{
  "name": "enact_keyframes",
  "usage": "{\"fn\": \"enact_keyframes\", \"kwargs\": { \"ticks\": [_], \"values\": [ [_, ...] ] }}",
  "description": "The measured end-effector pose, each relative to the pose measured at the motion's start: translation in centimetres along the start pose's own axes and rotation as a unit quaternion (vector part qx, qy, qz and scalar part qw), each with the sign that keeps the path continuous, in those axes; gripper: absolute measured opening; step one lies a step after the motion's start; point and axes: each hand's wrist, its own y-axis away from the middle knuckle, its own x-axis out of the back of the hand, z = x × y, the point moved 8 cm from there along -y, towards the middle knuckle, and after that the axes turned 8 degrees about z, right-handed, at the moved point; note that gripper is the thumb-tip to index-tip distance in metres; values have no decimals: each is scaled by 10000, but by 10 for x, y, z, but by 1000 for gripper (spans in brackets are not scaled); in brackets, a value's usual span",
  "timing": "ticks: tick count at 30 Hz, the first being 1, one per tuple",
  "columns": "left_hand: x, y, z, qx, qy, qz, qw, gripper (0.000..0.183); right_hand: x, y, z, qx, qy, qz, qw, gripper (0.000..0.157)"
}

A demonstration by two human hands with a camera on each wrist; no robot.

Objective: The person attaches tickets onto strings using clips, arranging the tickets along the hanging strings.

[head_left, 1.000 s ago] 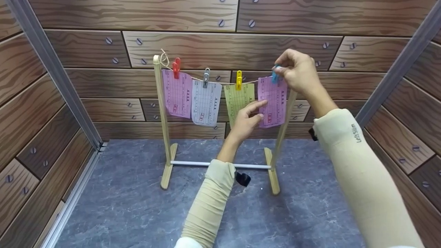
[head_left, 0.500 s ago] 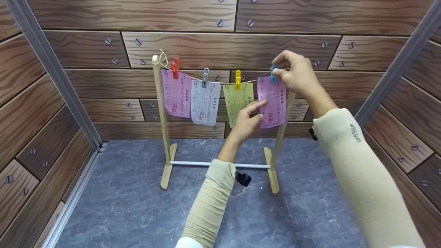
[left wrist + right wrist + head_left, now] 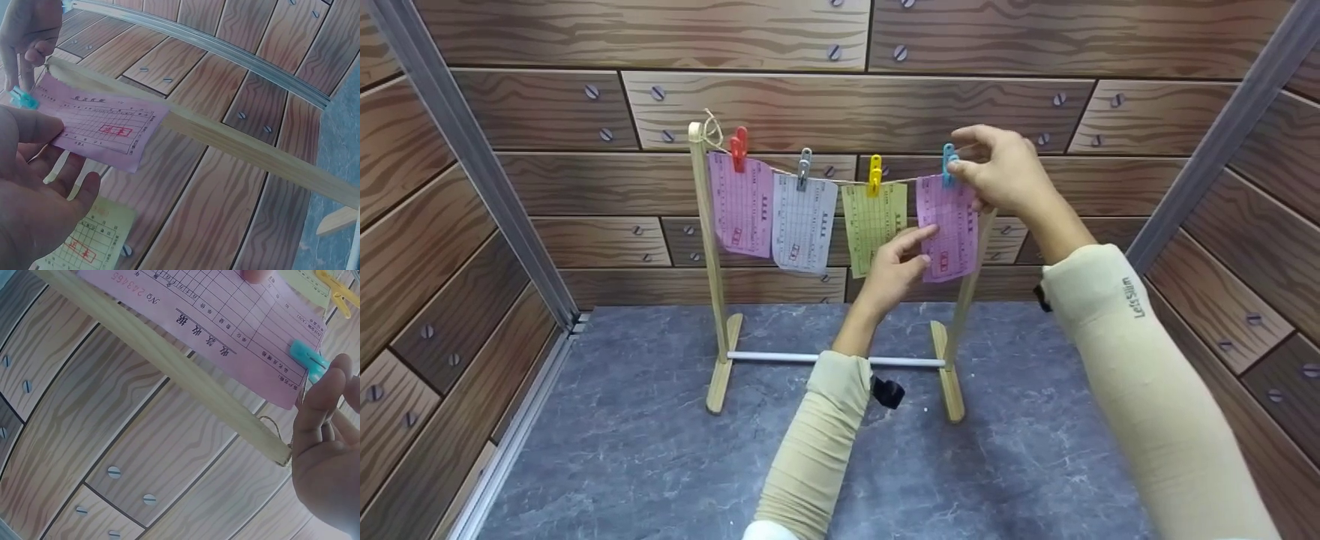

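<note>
A blue clothespin [image 3: 949,165] stands on the top edge of a pink receipt slip [image 3: 952,232] at the right end of a twine line. My right hand [image 3: 1005,169] is beside the clothespin, thumb tip right at it and index finger raised apart. My left hand [image 3: 896,270] pinches the left edge of this slip; in the left wrist view its thumb [image 3: 39,125] lies over the paper and the other fingers are partly hidden behind. Farther left hang a yellow slip [image 3: 866,225] under a yellow clothespin [image 3: 874,176], a white slip [image 3: 804,229] under a grey one and another pink slip [image 3: 741,210] under a red one.
The line runs between two wooden posts, the left post [image 3: 709,247] topped by a twine knot. A white crossbar [image 3: 780,358] joins their feet above a grey marbled tabletop [image 3: 660,465]. Wood-patterned walls [image 3: 780,112] enclose the back and sides.
My right fingers have loosened from the blue clothespin and spread, leaving it upright on the slip. My left hand stays at the slip's edge; the whole view has shifted slightly.
</note>
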Motion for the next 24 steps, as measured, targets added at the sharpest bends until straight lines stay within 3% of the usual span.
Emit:
{"fn": "enact_keyframes", "kwargs": {
  "ticks": [5, 9, 13, 18, 21, 24],
  "values": [
    [-1, 4, -3, 9, -71, -59, 10000, 48, 5, 6, 4, 0, -136, 208, 9997, 47],
    [1, 7, -7, -38, -48, -84, 9999, 48, 13, 15, 3, 331, -336, 721, 9963, 43],
    [6, 13, -13, -9, -4, -51, 10000, 48, 20, 34, 1, 655, -430, 1263, 9889, 39],
    [13, 26, -23, 257, 7, -29, 9997, 49, 18, 65, 7, 863, -639, 1577, 9816, 40],
    [22, 36, -25, 216, -308, 46, 9993, 49, 10, 82, 15, 1014, -612, 1710, 9781, 43],
    [29, 48, -22, -196, -1044, 77, 9943, 45, -3, 98, 24, 1191, -547, 1740, 9760, 46]
  ]
}}
